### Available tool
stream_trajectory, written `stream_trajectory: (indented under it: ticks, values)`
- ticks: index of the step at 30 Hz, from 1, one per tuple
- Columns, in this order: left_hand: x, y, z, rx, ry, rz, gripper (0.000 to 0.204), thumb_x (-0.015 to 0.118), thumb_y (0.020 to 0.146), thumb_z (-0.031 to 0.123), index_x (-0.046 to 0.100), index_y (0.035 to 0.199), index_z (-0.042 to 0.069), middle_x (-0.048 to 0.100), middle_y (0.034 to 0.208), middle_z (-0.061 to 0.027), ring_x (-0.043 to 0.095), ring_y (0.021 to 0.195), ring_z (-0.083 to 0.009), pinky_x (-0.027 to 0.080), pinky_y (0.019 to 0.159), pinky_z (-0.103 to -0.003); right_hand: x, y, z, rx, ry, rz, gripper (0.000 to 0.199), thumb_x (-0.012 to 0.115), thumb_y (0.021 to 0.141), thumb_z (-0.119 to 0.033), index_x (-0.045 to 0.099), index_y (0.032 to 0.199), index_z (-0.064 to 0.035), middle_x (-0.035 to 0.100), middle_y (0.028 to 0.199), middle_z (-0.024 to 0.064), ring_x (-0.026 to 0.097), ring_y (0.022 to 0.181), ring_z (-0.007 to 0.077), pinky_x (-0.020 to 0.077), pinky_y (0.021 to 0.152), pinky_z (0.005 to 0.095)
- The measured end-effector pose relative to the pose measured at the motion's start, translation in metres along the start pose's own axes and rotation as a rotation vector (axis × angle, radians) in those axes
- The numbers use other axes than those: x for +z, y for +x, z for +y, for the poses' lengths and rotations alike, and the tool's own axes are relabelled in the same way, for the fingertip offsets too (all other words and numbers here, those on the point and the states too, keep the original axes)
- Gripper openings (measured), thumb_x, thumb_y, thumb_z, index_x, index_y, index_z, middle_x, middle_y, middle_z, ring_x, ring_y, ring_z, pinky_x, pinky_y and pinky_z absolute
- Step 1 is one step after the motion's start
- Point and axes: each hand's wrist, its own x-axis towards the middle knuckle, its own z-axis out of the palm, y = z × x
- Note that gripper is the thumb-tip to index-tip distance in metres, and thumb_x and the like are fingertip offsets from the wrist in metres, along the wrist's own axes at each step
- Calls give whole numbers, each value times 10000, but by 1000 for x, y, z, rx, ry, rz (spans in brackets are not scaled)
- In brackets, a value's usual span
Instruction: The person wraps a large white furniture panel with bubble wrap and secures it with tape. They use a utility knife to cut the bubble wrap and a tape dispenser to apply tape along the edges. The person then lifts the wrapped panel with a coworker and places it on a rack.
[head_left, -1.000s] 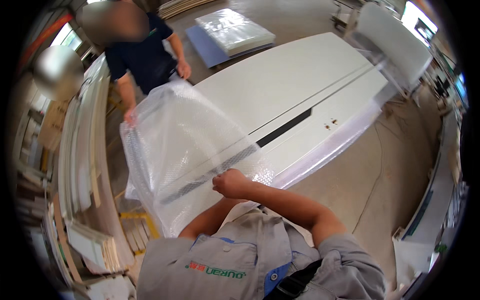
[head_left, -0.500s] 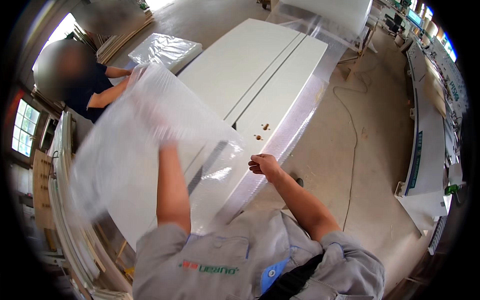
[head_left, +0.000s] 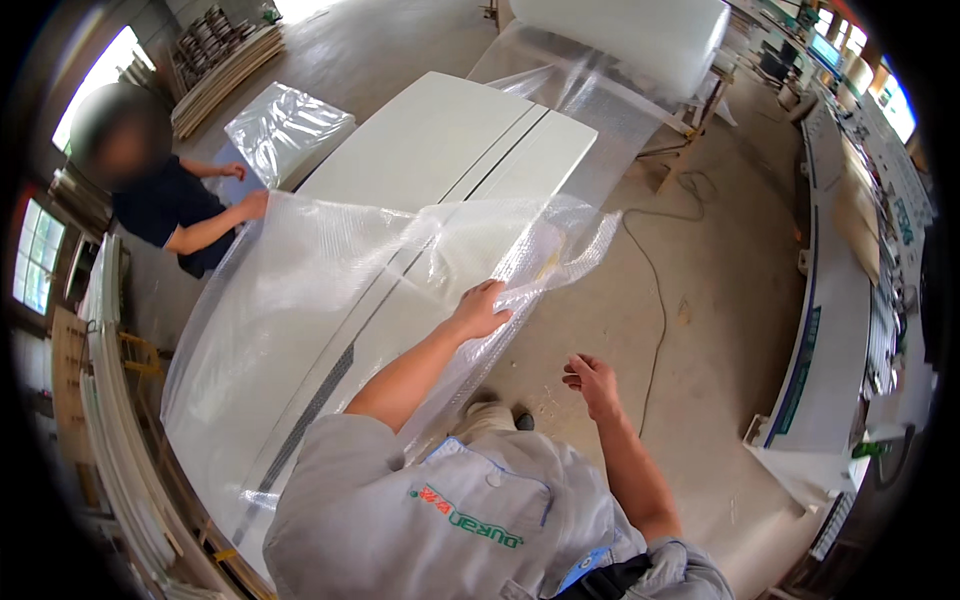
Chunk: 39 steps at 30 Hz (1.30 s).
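Note:
A long white door panel point(head_left: 395, 135) with a dark lengthwise groove lies before me. Clear bubble wrap point(head_left: 330, 250) covers its near part, and its loose edge folds over the right side. My left hand point(head_left: 480, 310) is closed on the wrap at the panel's right edge. Out over the floor, clear of the panel, my right hand point(head_left: 592, 385) has its fingers curled together; whether anything small is inside is hidden. Across the panel at the left, a co-worker's hand point(head_left: 255, 205) holds the far corner of the wrap.
A big roll of bubble wrap point(head_left: 630, 35) rests on a wooden stand point(head_left: 685, 150) at the far end. A plastic-wrapped stack point(head_left: 290, 130) stands beyond the panel's left side. A cable point(head_left: 655, 330) crosses the floor. A long machine point(head_left: 795, 330) lines the right; boards point(head_left: 110, 400) lean left.
The wrap has come down flatter over the panel and reaches its right edge. My left hand has swung right and lower with it. My right hand has moved right, away from the panel.

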Motion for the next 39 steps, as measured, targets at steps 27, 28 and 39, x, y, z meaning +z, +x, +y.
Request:
stream_trajectory:
  ticks: [27,28,39]
  values:
    - [91,122,101,-712,348,705,48,643,756,134,619,783,102,590,835,-97,630,812,-298,529,637,-424,157,629,-337,-174,-477,-507,289,669,989,-261,572,785,-80,522,590,19,467,462,132,369,413,294]
    - [103,129,103,-755,352,706,52,644,756,136,622,789,102,588,841,-95,627,828,-296,527,645,-422,156,636,-339,-184,-555,-573,317,663,993,-269,555,763,-80,515,578,22,459,444,136,361,406,296]
    - [118,183,120,-927,252,605,69,649,733,126,650,797,99,628,933,-110,634,927,-312,533,761,-446,115,701,-330,-305,-809,-653,457,608,1024,-314,571,646,-60,550,574,38,508,444,159,356,395,349]
